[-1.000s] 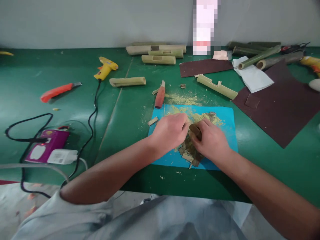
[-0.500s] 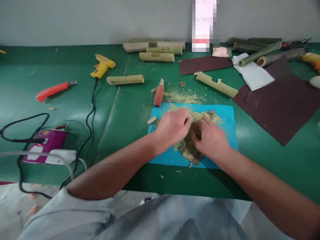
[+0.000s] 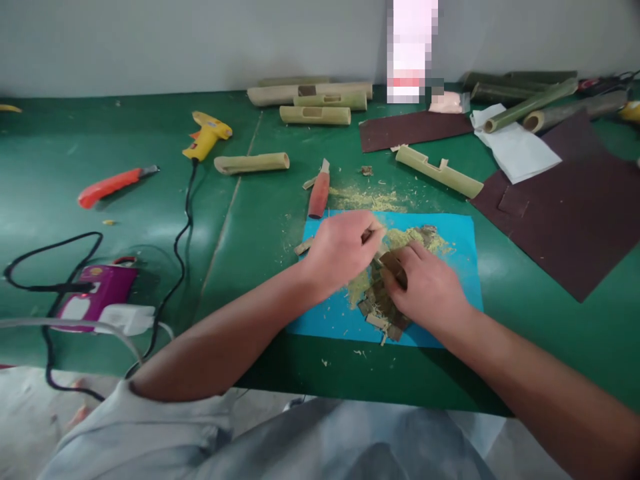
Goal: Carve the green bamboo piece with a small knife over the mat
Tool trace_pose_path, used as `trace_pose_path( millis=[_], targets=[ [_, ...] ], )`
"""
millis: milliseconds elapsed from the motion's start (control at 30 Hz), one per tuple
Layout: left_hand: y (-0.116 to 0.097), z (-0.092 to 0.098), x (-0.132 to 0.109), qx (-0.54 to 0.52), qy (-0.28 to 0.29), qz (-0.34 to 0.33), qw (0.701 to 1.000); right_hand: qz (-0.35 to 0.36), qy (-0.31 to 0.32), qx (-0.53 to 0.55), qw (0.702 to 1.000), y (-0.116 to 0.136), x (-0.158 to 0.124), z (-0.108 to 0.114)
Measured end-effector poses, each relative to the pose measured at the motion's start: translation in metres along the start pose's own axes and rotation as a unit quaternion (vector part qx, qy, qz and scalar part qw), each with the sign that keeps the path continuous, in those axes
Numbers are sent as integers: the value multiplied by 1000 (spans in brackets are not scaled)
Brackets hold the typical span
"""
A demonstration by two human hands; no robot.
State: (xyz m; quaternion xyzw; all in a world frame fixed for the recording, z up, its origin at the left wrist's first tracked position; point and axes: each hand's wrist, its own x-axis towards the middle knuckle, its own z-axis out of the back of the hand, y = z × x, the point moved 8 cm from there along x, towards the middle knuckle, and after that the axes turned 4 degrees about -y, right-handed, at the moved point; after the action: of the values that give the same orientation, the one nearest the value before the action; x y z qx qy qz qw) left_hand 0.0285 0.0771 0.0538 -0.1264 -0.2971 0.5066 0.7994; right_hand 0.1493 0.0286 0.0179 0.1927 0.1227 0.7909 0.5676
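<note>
Over a light-blue sheet (image 3: 320, 320), my left hand (image 3: 343, 247) is closed in a pinch; whatever is between its fingertips is too small to make out. Close beside it on the right, my right hand (image 3: 433, 280) grips a small flat brown piece (image 3: 395, 265) between thumb and fingers. Below the hands lies a heap of brown bamboo scraps (image 3: 385, 310), with pale yellow shavings (image 3: 407, 237) around it. A cutter with a red handle (image 3: 320, 193) rests at the sheet's upper left corner, its blade pointing away from me.
Left on the green table (image 3: 240, 267) are an orange-red utility knife (image 3: 113, 187), a yellow glue gun (image 3: 207, 135) and a purple power strip (image 3: 100, 293) with cables. Cut bamboo tubes (image 3: 315, 115) lie behind. Dark brown sheets (image 3: 575, 227) and a notched bamboo tube (image 3: 440, 172) are at right.
My left hand has turned and shifted slightly; the brown piece in my right hand shows more. The whole view has moved a little. Both hands stay close together over the heap.
</note>
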Motion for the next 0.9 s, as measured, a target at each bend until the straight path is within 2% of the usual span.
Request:
trace_pose_path(
  millis=[133,233,467,700,900],
  targets=[
    [-5,21,4,-70,-72,5,995,18,-13,-12,1000,-1,0,7],
    [-9,26,3,-108,-86,11,990,40,-27,-22,999,1,0,13],
    [-5,21,5,-168,-66,27,983,102,-61,-37,992,0,3,26],
    [-3,7,2,-198,-14,39,979,157,-35,-27,987,-8,6,25],
    [6,0,0,-199,-26,41,979,181,-23,-20,983,-4,6,22]
  ],
)
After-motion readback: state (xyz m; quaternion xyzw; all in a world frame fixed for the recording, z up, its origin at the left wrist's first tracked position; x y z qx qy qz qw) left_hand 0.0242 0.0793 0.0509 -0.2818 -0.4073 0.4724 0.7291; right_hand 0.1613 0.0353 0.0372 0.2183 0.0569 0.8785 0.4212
